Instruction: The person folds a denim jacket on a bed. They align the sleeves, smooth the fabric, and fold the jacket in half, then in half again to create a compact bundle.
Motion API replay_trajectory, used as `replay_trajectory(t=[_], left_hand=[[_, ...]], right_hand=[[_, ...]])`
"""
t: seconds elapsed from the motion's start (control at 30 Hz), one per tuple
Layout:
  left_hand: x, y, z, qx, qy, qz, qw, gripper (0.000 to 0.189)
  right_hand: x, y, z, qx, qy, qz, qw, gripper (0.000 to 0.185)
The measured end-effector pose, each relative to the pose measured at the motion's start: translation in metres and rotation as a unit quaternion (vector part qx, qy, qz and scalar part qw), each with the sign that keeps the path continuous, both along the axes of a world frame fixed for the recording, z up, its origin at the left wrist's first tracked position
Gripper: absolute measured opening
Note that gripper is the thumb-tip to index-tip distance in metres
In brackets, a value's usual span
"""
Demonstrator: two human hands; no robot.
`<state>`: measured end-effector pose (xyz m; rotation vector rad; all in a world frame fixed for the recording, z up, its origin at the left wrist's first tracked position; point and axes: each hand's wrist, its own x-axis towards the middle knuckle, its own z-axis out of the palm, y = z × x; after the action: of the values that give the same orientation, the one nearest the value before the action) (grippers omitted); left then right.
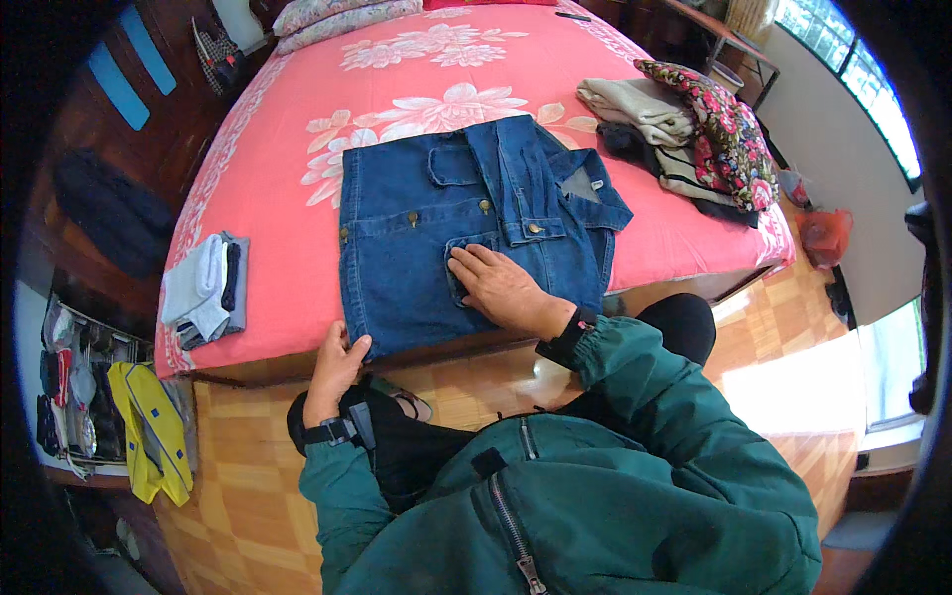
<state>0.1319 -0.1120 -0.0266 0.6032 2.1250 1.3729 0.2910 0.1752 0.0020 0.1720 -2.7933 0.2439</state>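
A blue denim jacket [401,275] lies on the pink flowered bedspread [290,282], its collar to the right and its hem to the left. One sleeve is folded across it, the cuff lying near the chest pocket. My left hand [336,364] grips the near hem corner between thumb and fingers, at the bed's front edge. Flat on the jacket, by the near pocket, rests my right hand [506,286], fingers pointing left.
Folded clothes [204,290] are stacked at the bed's left. To the right lie a beige knitted garment [639,108] and a floral cloth item [725,134]. A yellow garment [152,431] hangs at lower left, and a red plastic bag [825,236] sits right of the bed.
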Motion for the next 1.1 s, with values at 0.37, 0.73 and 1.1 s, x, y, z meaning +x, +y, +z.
replay_trajectory(t=[0.37,0.73,1.1], left_hand=[[0.002,0.001,-0.001,-0.023,0.086,-0.018,0.996,0.029],[0.0,0.004,-0.001,-0.069,0.134,-0.003,0.989,0.035],[-0.002,0.003,-0.003,-0.015,0.018,0.01,1.0,0.034]], right_hand=[[-0.012,-0.003,-0.002,0.072,-0.027,-0.023,0.997,0.067],[-0.024,-0.001,0.002,0.108,-0.076,-0.008,0.991,0.061],[-0.001,-0.015,-0.019,0.105,0.0,-0.043,0.994,0.065]])
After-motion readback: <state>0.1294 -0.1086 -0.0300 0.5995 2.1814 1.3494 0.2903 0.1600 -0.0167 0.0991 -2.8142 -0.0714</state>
